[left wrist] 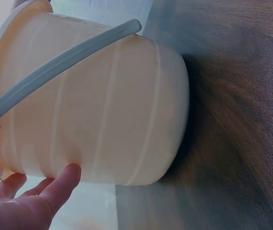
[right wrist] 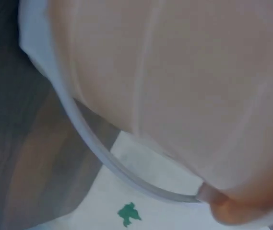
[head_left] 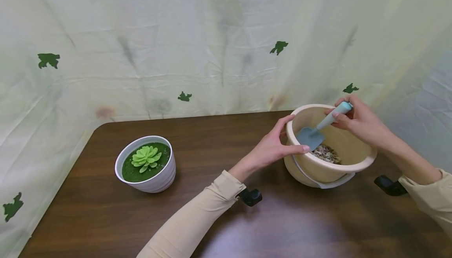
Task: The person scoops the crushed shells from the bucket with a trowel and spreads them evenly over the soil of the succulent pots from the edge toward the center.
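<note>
From the head view, we're watching both hands at work at the cream, round bucket, which looks like plastic and stands on the dark brown wood-grain table. The right hand pinches the pale blue trowel by its slim handle, and there's the spade-shaped blade, tilted down inside the bucket near the wall! Below it we spot greyish-brown, flaky loose material on the bottom. The left hand grips the rim, its thumb over the edge just beside the blade; whether thumb and blade touch, we can't tell. The hands are apart. Well off to the left sits a white, ribbed round pot with a bright green succulent; only this view gives us the trowel, the pot and what's in the bucket.

Over to the left wrist view, and here's what the head view hides: the left hand's fingers, spread against the bucket's outer wall. We also see pale vertical ridges down that wall, with the grey curved carrying handle slanting across it.

In the right wrist view, it's a close look at the bucket's outside, with the carrying handle arcing away from it and a dark green leaf-like print on the pale cloth beyond. The right hand is out of this picture, so its grip we read from the head view alone.
</note>
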Demonstrator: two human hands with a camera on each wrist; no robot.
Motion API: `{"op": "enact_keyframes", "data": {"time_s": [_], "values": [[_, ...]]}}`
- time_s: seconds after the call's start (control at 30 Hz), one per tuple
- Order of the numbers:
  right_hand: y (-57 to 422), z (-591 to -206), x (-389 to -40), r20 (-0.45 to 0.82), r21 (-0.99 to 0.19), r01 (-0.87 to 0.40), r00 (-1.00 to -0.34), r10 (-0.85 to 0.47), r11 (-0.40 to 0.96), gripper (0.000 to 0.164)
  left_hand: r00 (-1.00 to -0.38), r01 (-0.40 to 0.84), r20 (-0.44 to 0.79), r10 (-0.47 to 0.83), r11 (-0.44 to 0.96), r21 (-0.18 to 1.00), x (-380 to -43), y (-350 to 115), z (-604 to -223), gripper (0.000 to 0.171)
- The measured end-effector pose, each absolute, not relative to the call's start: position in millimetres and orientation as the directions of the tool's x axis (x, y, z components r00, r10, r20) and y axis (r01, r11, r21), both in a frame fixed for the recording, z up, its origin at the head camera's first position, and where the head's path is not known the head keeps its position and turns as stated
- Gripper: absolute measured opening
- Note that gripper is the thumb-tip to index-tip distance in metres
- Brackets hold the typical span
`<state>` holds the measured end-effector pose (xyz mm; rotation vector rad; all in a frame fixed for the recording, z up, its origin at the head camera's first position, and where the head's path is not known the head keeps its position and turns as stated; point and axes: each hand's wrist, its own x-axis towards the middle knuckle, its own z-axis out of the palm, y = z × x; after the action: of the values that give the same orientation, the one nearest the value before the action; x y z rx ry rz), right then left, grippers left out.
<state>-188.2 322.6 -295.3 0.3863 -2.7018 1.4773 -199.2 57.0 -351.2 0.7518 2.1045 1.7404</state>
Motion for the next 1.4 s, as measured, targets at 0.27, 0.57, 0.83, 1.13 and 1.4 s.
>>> {"op": "enact_keyframes", "data": {"time_s": [0.27,0.57,0.83,1.13,1.4], "values": [[320.5,-301.2,-198.1,0.000,-0.853,-0.173,-0.943,-0.332,0.493,0.020,-0.809,0.191,0.077,0.582,0.137,0.972,-200.0,56.6,-352.0,0.089],[323.4,-299.1,-201.8,-0.101,-0.893,-0.114,-0.892,-0.441,0.436,0.017,-0.808,0.211,0.088,0.582,0.147,0.966,-199.0,56.8,-350.5,0.088],[323.7,-298.1,-202.7,-0.153,-0.887,-0.072,-0.886,-0.438,0.455,0.018,-0.818,0.207,0.083,0.569,0.157,0.966,-196.8,57.9,-351.6,0.089],[322.8,-300.2,-205.0,-0.173,-0.884,-0.037,-0.901,-0.399,0.466,0.018,-0.830,0.215,0.094,0.550,0.160,0.963,-195.4,57.5,-352.9,0.089],[323.5,-300.1,-204.6,-0.191,-0.888,0.014,-0.921,-0.340,0.460,0.021,-0.835,0.220,0.100,0.541,0.161,0.962,-193.8,58.4,-353.3,0.089]]}}
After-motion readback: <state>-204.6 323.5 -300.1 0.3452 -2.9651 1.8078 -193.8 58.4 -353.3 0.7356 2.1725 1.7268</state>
